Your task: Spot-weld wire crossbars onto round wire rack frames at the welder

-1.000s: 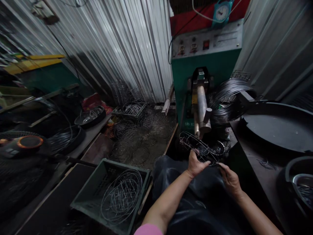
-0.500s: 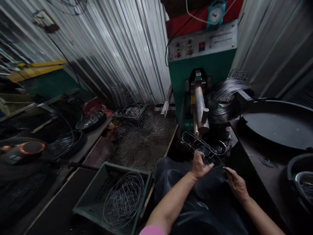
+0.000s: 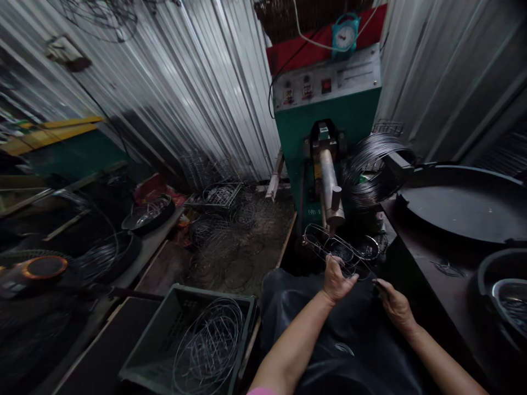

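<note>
Wire frame [image 3: 334, 249]: one, dim, its far edge lost in shadow.
Left hand [image 3: 337, 281]: fingers curled around it.
Right hand [image 3: 392, 305]: fingers pinching its end.

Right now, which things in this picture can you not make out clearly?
All in the head view:
- Right hand: whether its fingertips grip the wire frame is lost in darkness.
- Left hand: its palm side is hidden by its own back.
- Control panel: writing too small.
- Clock: time too small to read.
- Green crate: near corner cut off by the bottom edge.
</note>
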A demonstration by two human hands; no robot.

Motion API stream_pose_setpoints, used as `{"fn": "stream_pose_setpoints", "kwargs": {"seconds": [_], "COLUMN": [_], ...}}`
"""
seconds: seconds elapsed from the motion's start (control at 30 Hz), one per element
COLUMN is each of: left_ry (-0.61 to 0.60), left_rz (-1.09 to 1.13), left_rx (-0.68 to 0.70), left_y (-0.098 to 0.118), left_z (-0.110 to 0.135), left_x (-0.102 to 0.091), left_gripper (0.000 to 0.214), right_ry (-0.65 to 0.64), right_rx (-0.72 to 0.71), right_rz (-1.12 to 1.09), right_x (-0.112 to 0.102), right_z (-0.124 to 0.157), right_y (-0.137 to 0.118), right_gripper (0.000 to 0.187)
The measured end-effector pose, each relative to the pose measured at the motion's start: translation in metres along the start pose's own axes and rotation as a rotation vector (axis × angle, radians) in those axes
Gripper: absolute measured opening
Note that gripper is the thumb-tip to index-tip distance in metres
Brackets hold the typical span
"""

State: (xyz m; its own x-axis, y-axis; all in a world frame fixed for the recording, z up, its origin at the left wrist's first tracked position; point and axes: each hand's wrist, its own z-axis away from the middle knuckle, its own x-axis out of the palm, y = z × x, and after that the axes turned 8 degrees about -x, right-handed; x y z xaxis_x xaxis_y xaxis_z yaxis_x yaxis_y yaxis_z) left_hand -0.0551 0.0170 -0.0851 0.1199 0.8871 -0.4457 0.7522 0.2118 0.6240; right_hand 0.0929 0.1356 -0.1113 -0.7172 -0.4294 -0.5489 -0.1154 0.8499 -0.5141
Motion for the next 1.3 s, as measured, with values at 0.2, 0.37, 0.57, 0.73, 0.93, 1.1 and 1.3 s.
{"fn": "stream_pose_setpoints", "kwargs": {"seconds": [0.2, 0.37, 0.57, 0.73, 0.93, 1.1, 1.3], "left_ry": [-0.088, -0.07, -0.056, -0.111, -0.07, -0.043, -0.052], "left_rz": [0.05, 0.031, 0.04, 0.136, 0.235, 0.263, 0.292], "left_rx": [-0.108, -0.13, -0.094, -0.254, -0.494, -0.519, -0.546], "left_y": [0.005, 0.007, 0.013, 0.026, 0.034, 0.028, 0.024], "left_z": [-0.001, 0.0, -0.003, -0.002, -0.01, -0.027, -0.033], "left_x": [-0.006, -0.005, -0.011, -0.025, -0.044, -0.05, -0.053], "left_gripper": [0.043, 0.046, 0.045, 0.048, 0.053, 0.056, 0.055], "right_ry": [-0.002, -0.009, -0.015, -0.051, -0.114, -0.15, -0.184], "right_rx": [0.037, 0.067, 0.027, 0.042, 0.005, -0.035, -0.079], "right_rz": [-0.024, -0.045, -0.074, -0.073, -0.04, -0.101, -0.106], "right_x": [-0.001, 0.001, -0.006, -0.023, -0.029, -0.023, -0.022], "right_z": [-0.003, 0.0, -0.007, -0.018, -0.046, -0.069, -0.083], "right_y": [-0.004, -0.001, -0.002, -0.023, -0.047, -0.053, -0.056], "right_gripper": [0.02, 0.021, 0.022, 0.026, 0.029, 0.031, 0.029]}}
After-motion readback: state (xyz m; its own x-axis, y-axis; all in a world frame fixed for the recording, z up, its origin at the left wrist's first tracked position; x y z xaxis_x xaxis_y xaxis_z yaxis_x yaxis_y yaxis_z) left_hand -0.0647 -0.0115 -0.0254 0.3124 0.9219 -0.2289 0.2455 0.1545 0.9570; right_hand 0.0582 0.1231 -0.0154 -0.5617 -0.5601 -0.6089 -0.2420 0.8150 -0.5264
